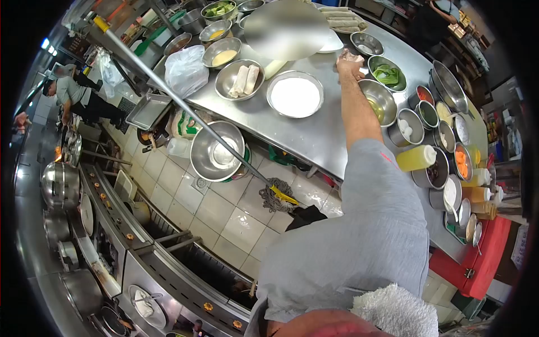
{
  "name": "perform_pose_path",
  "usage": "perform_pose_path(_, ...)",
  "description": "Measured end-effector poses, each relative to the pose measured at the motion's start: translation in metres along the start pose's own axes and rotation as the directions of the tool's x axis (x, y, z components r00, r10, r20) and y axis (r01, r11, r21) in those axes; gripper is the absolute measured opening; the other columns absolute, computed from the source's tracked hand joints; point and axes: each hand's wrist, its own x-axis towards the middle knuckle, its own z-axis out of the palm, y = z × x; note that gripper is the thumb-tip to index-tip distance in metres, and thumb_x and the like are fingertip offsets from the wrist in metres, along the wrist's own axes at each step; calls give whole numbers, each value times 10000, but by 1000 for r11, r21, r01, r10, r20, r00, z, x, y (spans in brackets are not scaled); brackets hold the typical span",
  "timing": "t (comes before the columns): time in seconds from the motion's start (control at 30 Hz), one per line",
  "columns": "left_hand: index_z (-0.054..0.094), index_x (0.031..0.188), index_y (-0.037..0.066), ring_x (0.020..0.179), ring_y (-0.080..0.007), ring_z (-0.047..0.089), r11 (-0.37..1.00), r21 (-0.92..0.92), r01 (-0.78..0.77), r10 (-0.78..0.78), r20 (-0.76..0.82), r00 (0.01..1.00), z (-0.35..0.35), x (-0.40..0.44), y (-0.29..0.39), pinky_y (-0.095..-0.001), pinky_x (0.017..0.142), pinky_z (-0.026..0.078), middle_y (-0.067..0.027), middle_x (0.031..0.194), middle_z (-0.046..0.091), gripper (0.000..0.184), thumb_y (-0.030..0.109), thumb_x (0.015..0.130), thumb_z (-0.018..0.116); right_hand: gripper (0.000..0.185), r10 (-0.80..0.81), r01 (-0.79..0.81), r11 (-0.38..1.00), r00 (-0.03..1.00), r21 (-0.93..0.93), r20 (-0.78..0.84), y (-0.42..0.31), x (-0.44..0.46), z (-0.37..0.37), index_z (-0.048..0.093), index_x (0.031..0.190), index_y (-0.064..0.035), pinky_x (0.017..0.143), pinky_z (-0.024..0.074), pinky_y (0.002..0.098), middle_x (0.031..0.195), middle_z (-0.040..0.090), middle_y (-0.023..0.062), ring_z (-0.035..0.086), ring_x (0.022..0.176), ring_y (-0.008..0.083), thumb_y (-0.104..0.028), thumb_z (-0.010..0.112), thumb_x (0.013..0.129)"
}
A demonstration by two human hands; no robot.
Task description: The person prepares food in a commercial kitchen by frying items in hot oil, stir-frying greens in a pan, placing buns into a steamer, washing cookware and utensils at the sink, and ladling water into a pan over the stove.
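My left hand (350, 63) reaches over the steel table with its fingers curled closed. Whatever it holds, if anything, I cannot make out. Just right of it stands a metal bowl of green leaves (387, 74), and a bowl of yellowish liquid (377, 104) sits beside my forearm. To the left is a wide bowl of white powder or liquid (295, 94). A bowl with pale rolls (243, 80) stands farther left. Beyond my hand are a small metal bowl (367, 44) and a row of pale wrapped rolls (343, 21). My right hand is out of view.
Several ingredient bowls and squeeze bottles, including a yellow bottle (415, 158), crowd the table's right side. A mop (276, 196) leans across the aisle beside a large steel bowl (218, 150). The stove (168, 275) runs along the left. Another person (76, 92) bends at far left.
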Motion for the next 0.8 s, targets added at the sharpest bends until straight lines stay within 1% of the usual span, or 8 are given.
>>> perform_pose_path(0.17, 481, 1055, 8, 645, -152, 555, 991, 24, -134, 134, -7, 991, 27, -1, 78, -242, 511, 418, -39, 834, 551, 370, 282, 832, 590, 801, 155, -155, 988, 988, 29, 2, 5, 34, 32, 243, 1260, -13, 867, 446, 426, 1116, 400, 256, 476, 1056, 380, -303, 703, 671)
perform_pose_path(0.3, 489, 1047, 5, 638, -141, 555, 972, 68, -225, 225, 5, 974, 48, 1, 146, -235, 503, 412, -37, 829, 552, 355, 265, 829, 594, 559, 177, -276, 879, 946, 390, 270, 30, 94, 77, 444, 1085, -31, 658, 510, 412, 789, 563, 115, 605, 734, 295, -218, 731, 643)
perform_pose_path(0.37, 494, 1046, 2, 659, -129, 560, 960, 103, -260, 259, 30, 965, 62, 4, 179, -231, 520, 414, -48, 852, 555, 345, 243, 824, 599, 426, 200, -583, 503, 797, 638, 570, 16, 86, 56, 514, 969, -24, 445, 449, 384, 690, 559, 77, 560, 528, 212, -217, 727, 655)
perform_pose_path(0.57, 469, 1128, -19, 789, -146, 579, 809, 220, -545, 475, 301, 827, 143, -20, 265, -234, 622, 430, -83, 934, 573, 429, 257, 825, 598, 153, -251, -167, 780, 800, 603, 545, -3, 36, -21, 559, 907, -57, 396, 361, 297, 695, 538, 72, 478, 493, 129, -151, 544, 787)
perform_pose_path(0.6, 461, 1139, -24, 818, -152, 578, 786, 191, -588, 498, 369, 785, 159, -27, 275, -241, 653, 434, -91, 957, 575, 435, 252, 830, 593, 198, -421, 140, 794, 828, 591, 369, 2, 35, -17, 551, 961, -38, 547, 412, 342, 803, 574, 121, 540, 656, 207, -109, 527, 777)
perform_pose_path(0.67, 451, 1160, -30, 854, -168, 579, 723, 126, -680, 546, 499, 673, 193, -53, 294, -251, 695, 443, -106, 1012, 570, 437, 241, 842, 579, 339, -640, 459, 727, 723, 511, 260, -1, 9, -54, 504, 1092, 4, 861, 396, 364, 1071, 574, 168, 521, 1033, 322, -64, 492, 760)
perform_pose_path(0.73, 429, 1188, -24, 883, -183, 575, 680, 25, -733, 580, 594, 558, 223, -94, 307, -263, 729, 449, -118, 1080, 550, 428, 223, 859, 551, 412, -800, 608, 521, 593, 600, 94, 7, -41, -114, 448, 1186, 1, 831, 414, 351, 1070, 569, 175, 547, 994, 294, -76, 479, 783)
perform_pose_path(0.8, 362, 1246, -1, 956, -199, 550, 664, -132, -736, 610, 664, 432, 244, -126, 312, -288, 787, 439, -136, 1178, 492, 450, 215, 882, 513, 482, -839, 508, 488, 497, 709, 221, 28, -79, -159, 376, 1265, -18, 697, 442, 295, 1011, 574, 123, 567, 829, 197, -104, 496, 806)
